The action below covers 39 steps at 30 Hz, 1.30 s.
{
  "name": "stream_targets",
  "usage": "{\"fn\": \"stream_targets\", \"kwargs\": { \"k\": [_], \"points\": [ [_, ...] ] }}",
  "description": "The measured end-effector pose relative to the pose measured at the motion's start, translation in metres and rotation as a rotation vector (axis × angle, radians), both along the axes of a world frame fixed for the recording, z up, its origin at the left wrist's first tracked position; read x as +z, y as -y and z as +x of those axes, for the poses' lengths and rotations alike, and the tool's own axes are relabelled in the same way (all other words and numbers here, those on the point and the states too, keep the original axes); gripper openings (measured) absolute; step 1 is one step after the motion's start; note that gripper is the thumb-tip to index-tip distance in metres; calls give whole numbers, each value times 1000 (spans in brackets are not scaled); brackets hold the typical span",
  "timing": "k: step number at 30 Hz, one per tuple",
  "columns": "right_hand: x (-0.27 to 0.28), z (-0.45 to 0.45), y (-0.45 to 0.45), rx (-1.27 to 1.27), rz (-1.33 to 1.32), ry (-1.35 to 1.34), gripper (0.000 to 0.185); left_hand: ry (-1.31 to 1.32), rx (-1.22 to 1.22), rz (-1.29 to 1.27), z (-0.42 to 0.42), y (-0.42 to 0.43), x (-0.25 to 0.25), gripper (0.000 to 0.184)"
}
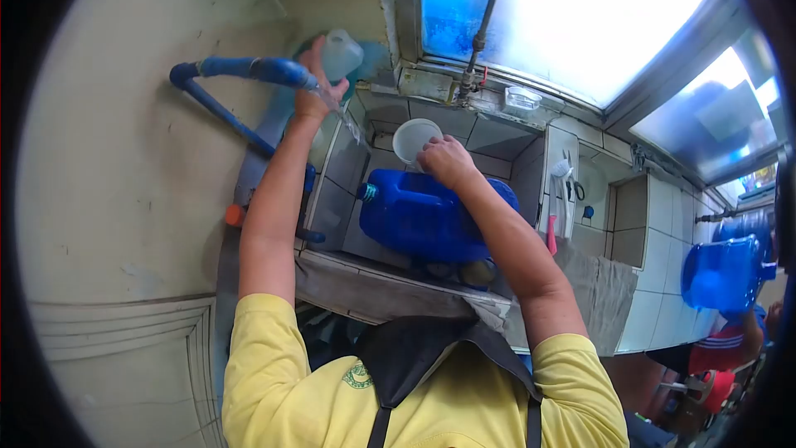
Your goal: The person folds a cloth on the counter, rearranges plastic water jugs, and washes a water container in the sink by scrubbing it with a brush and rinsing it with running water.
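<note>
Bottle, pale and see-through, is near the top of the frame, left of the middle. The left hand has its grip around the side of it, with the thumb low down. A fat blue pipe comes in from the left and its end passes in front of that hand.

A round white tub is near the middle of the frame. The right hand has its grip on the near edge of it, fingers bent over the rim.

Just below the tub, a big blue jug lies on its side in a tiled sink, with its mouth to the left. The right arm goes over the jug.

Right of the sink are a white brush and scissors. A clear dish sits by the window, upper right of the middle. A gray cloth hangs on the tiled bench. Far right, there is another blue jug, and a person in red is below it.
</note>
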State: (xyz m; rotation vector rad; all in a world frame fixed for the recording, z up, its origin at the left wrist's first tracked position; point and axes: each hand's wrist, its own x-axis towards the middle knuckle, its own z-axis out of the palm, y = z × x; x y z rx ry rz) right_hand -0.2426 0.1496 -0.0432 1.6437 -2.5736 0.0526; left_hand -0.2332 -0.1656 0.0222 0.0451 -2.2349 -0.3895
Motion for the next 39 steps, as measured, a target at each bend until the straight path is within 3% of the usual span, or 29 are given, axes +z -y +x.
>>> {"fn": "stream_targets", "kwargs": {
  "k": [5,7,12,17,28,37,39],
  "points": [
    [-31,-1,-7,-234,45,65,15,224,-129,-317,5,-44,-3,103],
    [-34,-3,-5,-291,62,73,16,438,-144,-629,9,-61,-3,90],
    [-25,9,-3,-318,-4,105,19,421,-166,-827,12,-69,-44,72],
    [-24,7,-1,-343,-9,157,19,431,-173,-806,10,-62,-59,62],
    [-23,9,-3,-289,-10,112,17,455,-167,-794,12,-65,-54,60],
    [-3,15,-1,-211,-25,39,15,348,-236,-707,7,-47,-47,71],
    [5,16,0,-159,-54,21,14,339,-214,-615,7,-41,-31,81]
  ]
}}
